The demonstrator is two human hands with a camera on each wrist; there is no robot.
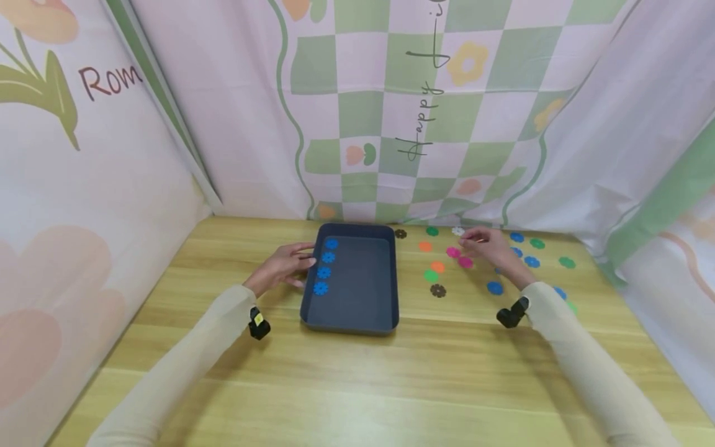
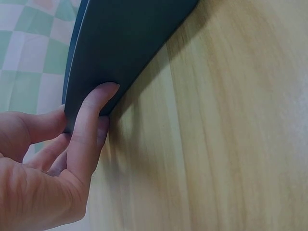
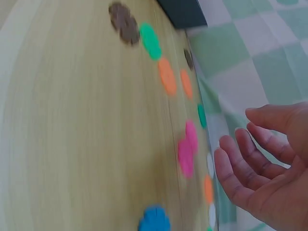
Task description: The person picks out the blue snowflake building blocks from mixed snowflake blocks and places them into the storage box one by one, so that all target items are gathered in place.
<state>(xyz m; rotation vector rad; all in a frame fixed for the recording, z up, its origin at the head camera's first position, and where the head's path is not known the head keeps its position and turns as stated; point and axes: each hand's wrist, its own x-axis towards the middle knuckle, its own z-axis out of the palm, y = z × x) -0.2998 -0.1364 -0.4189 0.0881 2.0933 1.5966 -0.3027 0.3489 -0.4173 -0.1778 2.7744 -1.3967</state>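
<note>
A dark grey rectangular tray (image 1: 357,285) lies on the table with several blue flower-shaped discs (image 1: 324,272) in a column along its left inner side. My left hand (image 1: 283,264) is at the tray's left side, fingertips touching the rim and outer wall. In the left wrist view, one finger (image 2: 84,127) lies along the dark outer wall (image 2: 127,43). My right hand (image 1: 487,247) hovers at the back right, beside a white disc (image 1: 457,231) and two pink discs (image 1: 465,262). The right wrist view shows its fingers (image 3: 255,159) loosely bent and apart from the thumb, holding nothing.
Right of the tray lie scattered discs: brown (image 1: 438,290), orange (image 1: 426,246), light green (image 1: 431,275), dark green (image 1: 566,262) and blue (image 1: 494,288). A patterned curtain (image 1: 413,124) hangs along the table's back edge, with more fabric at both sides.
</note>
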